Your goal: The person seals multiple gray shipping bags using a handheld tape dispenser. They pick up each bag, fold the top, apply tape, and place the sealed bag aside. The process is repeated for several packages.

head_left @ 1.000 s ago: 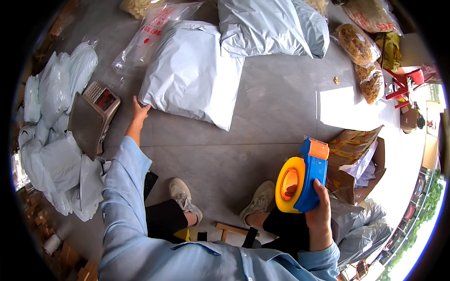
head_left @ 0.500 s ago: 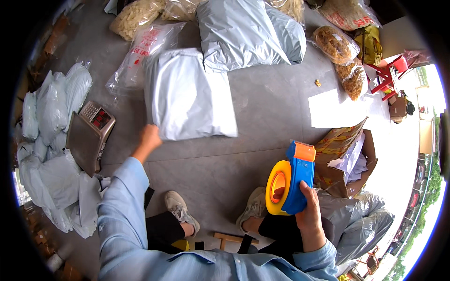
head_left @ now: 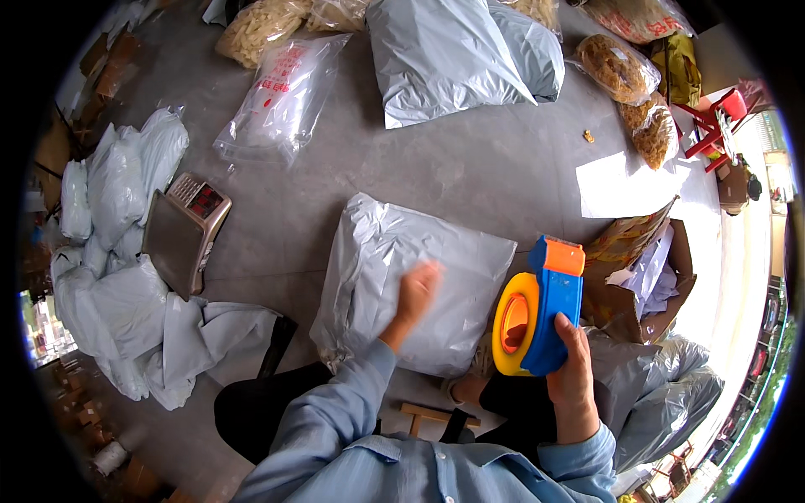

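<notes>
While the right hand [head_left: 573,381] holds a blue tape holder [head_left: 558,312], the left hand [head_left: 415,293], too blurry to tell if spread, is over the gray bag [head_left: 457,314] in front of the legs [head_left: 264,411].

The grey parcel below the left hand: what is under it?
Part of a shoe shows past the lower right edge of the grey parcel; whatever else lies beneath is covered by it.

Cannot trace the blurred fingers of the left hand [head_left: 415,293] at mid-frame, nor confirm contact with the grey bag [head_left: 461,281]. Cannot see most fingers of the right hand [head_left: 573,379] behind the tape dispenser [head_left: 558,314], nor the large parcel [head_left: 444,63] beyond the top edge.
</notes>
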Motion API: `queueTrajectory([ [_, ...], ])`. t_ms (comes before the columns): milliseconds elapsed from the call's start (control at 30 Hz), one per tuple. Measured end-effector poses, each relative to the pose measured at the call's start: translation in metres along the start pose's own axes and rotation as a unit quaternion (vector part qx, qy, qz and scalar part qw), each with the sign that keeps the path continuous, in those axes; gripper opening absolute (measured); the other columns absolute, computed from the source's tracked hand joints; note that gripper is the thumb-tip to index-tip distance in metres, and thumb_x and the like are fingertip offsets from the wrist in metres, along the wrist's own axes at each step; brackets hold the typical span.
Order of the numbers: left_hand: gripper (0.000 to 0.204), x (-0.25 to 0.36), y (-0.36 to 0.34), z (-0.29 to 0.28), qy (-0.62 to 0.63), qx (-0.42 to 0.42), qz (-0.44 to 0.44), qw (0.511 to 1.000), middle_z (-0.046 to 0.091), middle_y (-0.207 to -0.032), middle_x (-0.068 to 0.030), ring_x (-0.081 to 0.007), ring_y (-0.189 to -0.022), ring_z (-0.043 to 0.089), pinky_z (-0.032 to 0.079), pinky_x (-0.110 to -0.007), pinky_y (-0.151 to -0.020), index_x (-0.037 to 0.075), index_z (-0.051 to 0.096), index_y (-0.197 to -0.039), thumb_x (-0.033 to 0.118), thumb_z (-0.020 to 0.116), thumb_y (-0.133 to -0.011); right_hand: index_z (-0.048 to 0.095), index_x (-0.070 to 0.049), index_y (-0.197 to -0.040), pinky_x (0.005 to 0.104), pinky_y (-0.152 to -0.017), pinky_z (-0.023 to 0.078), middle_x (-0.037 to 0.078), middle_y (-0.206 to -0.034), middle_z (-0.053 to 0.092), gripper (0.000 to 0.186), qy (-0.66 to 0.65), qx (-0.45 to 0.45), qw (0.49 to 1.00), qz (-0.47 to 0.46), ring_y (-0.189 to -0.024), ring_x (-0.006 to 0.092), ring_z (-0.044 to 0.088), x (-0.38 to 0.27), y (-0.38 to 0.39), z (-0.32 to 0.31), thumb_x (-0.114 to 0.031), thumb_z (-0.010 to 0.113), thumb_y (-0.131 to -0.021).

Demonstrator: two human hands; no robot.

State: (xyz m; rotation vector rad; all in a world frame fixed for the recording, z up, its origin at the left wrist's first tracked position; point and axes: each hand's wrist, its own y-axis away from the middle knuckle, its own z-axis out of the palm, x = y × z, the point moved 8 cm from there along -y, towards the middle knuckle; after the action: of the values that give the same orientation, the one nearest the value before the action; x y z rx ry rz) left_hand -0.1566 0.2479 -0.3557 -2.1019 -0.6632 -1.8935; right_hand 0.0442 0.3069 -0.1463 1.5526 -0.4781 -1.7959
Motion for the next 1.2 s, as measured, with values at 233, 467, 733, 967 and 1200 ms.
queueTrajectory([
  [233, 0.031, -0.12, 0.062, -0.241, -0.286, 0.243, -0.31, 0.874, 0.052, -0.111, -0.018, -0.032, -0.098, 0.05, 0.038, -0.036, -0.087, 0.0, 0.05, -0.113, 0.016, 0.046, -0.086, 0.049, 0.003, -0.11, 0.0322, -0.075, 0.05, 0.015, -0.088, 0.064, 0.052, 0.006, -0.014, 1.0, -0.025, -0.078, 0.0222, 0.064, -0.013, 0.012, -0.005, -0.041, 0.057, -0.083],
  [467, 0.035, -0.103, 0.078, -0.19, -0.092, -0.033, -0.378, 0.92, 0.057, -0.098, -0.0181, -0.0253, -0.086, 0.054, 0.042, -0.034, -0.077, -0.003, 0.055, -0.105, 0.026, 0.043, -0.089, 0.048, 0.004, -0.112, 0.0348, -0.075, 0.051, 0.019, -0.091, 0.064, 0.056, -0.009, -0.058, 0.997, -0.052, -0.082, 0.0247, 0.064, -0.012, 0.048, -0.009, -0.044, 0.056, -0.083],
  [733, 0.035, 0.094, 0.065, -0.132, -0.237, -0.004, -0.078, 0.968, 0.04, -0.054, -0.006, -0.0094, -0.055, 0.035, 0.033, -0.033, -0.05, -0.003, 0.047, -0.063, 0.022, 0.051, -0.087, 0.051, 0.005, -0.107, 0.033, -0.076, 0.05, 0.019, -0.087, 0.064, 0.052, -0.01, -0.138, 0.986, -0.095, -0.082, 0.025, 0.064, 0.008, 0.07, -0.027, -0.041, 0.055, -0.084],
  [967, 0.038, 0.248, 0.17, -0.027, -0.14, -0.012, 0.134, 0.981, 0.029, -0.048, -0.0077, -0.0093, -0.049, 0.026, 0.025, -0.033, -0.043, -0.002, 0.035, -0.058, 0.015, 0.056, -0.085, 0.055, 0.002, -0.102, 0.0295, -0.07, 0.052, 0.015, -0.083, 0.064, 0.046, 0.038, -0.105, 0.971, -0.212, -0.073, 0.0206, 0.064, 0.016, 0.064, -0.058, -0.04, 0.056, -0.082],
  [1200, 0.036, 0.137, 0.244, -0.032, 0.114, 0.076, -0.142, 0.98, 0.039, -0.053, 0.0029, -0.0076, -0.047, 0.03, 0.025, -0.029, -0.043, 0.005, 0.044, -0.057, 0.017, 0.053, -0.089, 0.057, 0.003, -0.089, 0.0299, -0.061, 0.052, 0.015, -0.074, 0.064, 0.041, -0.036, -0.108, 0.982, -0.149, -0.063, 0.0216, 0.064, 0.081, 0.1, -0.076, -0.037, 0.058, -0.08],
])
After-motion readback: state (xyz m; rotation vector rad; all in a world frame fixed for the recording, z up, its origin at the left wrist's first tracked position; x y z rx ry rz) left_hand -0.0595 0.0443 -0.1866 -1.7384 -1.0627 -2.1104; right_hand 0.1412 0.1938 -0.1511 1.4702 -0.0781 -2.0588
